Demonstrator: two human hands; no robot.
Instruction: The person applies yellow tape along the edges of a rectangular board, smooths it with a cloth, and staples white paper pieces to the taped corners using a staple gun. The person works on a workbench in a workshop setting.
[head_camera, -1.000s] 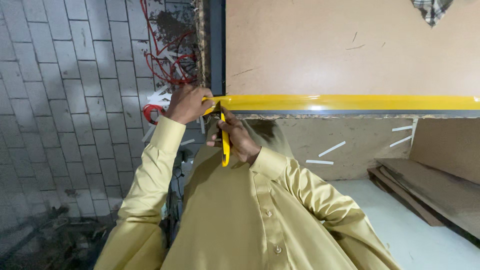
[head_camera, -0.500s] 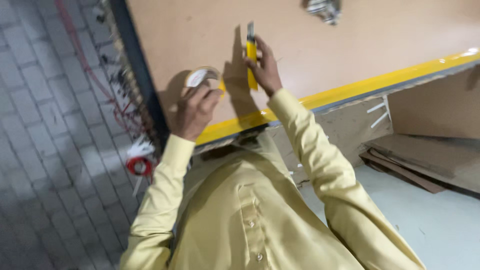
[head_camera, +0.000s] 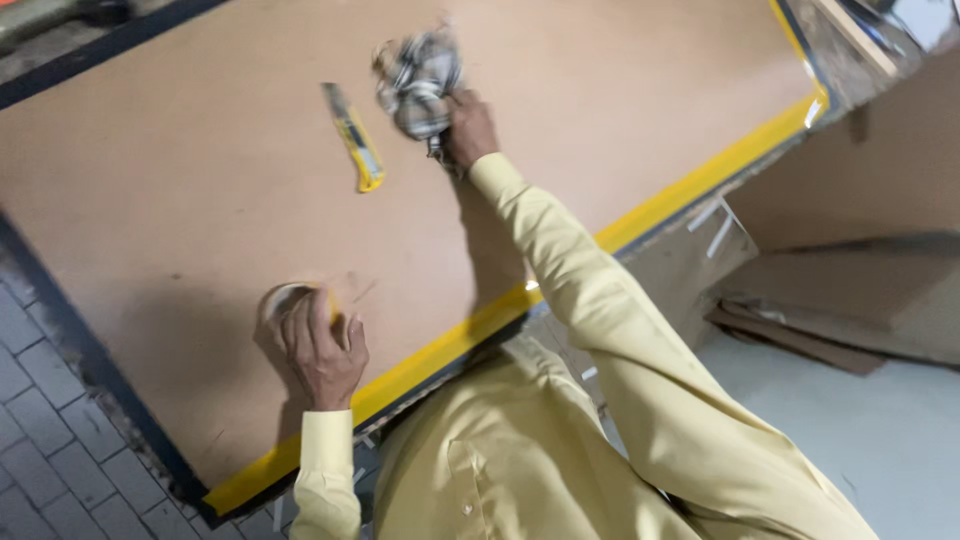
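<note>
Moved since half a second ago: yellow utility knife (head_camera: 354, 138) out of the right hand (head_camera: 470, 128) and now lying loose on the brown worktop (head_camera: 200, 200), blade end pointing toward the far edge. Right hand reached across to a crumpled checked cloth (head_camera: 418, 80), fingers closed on its lower end, cloth bunched and blurred just beside the knife but apart from it. Left hand (head_camera: 322, 350) lower on the board than before, palm down, fingers curled over a roll of tape (head_camera: 285, 298), only the pale rim and a sliver of yellow showing from under the fingertips; roll pressed flat against the worktop near the front edge. Yellow edge strip (head_camera: 690, 185) running along the front edge of the board from the lower left corner up to the far right corner, dark frame under it. Both sleeves of a pale yellow shirt (head_camera: 560, 440) stretched out over the board, right arm crossing the strip. Grey paving bricks (head_camera: 40, 440) at lower left, flat boards (head_camera: 830, 330) stacked on the pale floor at right, short white tape pieces (head_camera: 715, 225) stuck on the panel below the worktop edge.
</note>
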